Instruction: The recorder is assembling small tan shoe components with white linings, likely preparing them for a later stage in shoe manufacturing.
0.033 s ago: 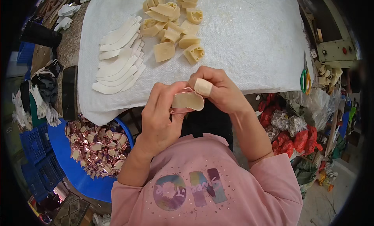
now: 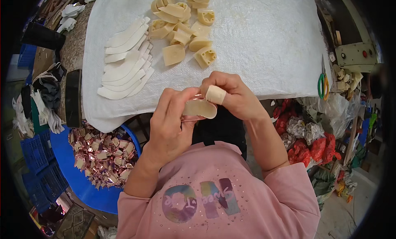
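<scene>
My left hand (image 2: 170,119) is closed around a shoe heel (image 2: 199,108) with a beige face and shiny pink metallic covering along its sides. My right hand (image 2: 235,97) pinches at the far right edge of the same heel, its fingertips partly hidden. Beige tape (image 2: 215,94) is wrapped around one digit of that hand. Both hands are just off the near edge of the table, in front of my body. Beyond them on the white woven sheet (image 2: 264,45) lie several bare beige heels (image 2: 205,57). To their left, curved white strips (image 2: 123,76) lie overlapped in a fanned stack.
A blue tub (image 2: 88,196) at lower left holds many pink metallic heels (image 2: 103,156). Green-and-orange-handled scissors (image 2: 323,85) lie at the table's right edge. Red and clear plastic bags (image 2: 307,144) are heaped below right. Blue crates (image 2: 39,152) and gloves (image 2: 45,111) are at far left.
Both hands and the heel have shifted very slightly, with the heel tipped a little to the right. Nothing else has visibly moved.
</scene>
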Tool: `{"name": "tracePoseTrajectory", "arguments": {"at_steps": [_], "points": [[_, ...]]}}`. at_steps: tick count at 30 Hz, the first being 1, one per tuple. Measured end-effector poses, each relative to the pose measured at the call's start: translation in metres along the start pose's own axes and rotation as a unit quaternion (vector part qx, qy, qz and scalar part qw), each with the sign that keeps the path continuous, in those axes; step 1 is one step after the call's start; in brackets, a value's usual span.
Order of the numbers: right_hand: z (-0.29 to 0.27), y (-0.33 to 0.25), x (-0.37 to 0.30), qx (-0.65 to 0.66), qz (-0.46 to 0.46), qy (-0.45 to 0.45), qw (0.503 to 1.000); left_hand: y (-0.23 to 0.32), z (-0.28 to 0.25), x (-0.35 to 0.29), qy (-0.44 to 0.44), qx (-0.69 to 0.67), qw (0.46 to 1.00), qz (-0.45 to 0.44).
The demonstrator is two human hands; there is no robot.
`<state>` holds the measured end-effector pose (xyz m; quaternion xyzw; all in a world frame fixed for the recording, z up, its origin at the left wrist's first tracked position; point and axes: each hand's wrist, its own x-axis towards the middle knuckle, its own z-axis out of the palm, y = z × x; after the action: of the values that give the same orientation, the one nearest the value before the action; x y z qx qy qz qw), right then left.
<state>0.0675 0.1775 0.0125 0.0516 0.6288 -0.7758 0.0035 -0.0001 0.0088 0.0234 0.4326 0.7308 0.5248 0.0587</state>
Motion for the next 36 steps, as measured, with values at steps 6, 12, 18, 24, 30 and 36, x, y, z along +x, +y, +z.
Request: {"name": "tracePoseTrajectory", "arguments": {"at_steps": [6,12,18,24,30,36], "points": [[0.011,-0.001,-0.002,-0.352,-0.155,0.068,0.921,0.002,0.002,0.003,0.003,0.031,0.999,0.001],[0.004,0.010,-0.006,-0.014,-0.043,0.029,0.999,0.002,0.008,0.004,0.033,0.022,0.999,0.009],[0.024,0.017,-0.010,-0.047,-0.118,0.095,0.987,-0.001,0.017,0.004,0.083,0.091,0.990,0.073],[0.035,0.031,-0.005,0.120,-0.081,0.113,0.983,-0.007,0.023,-0.001,0.128,0.127,0.983,0.043],[0.048,0.025,-0.012,0.309,-0.047,0.112,0.943,-0.005,0.026,-0.002,0.156,0.127,0.978,0.050],[0.051,0.026,-0.006,-0.183,-0.041,0.196,0.963,-0.020,0.030,-0.007,0.185,0.158,0.969,0.033]]}}
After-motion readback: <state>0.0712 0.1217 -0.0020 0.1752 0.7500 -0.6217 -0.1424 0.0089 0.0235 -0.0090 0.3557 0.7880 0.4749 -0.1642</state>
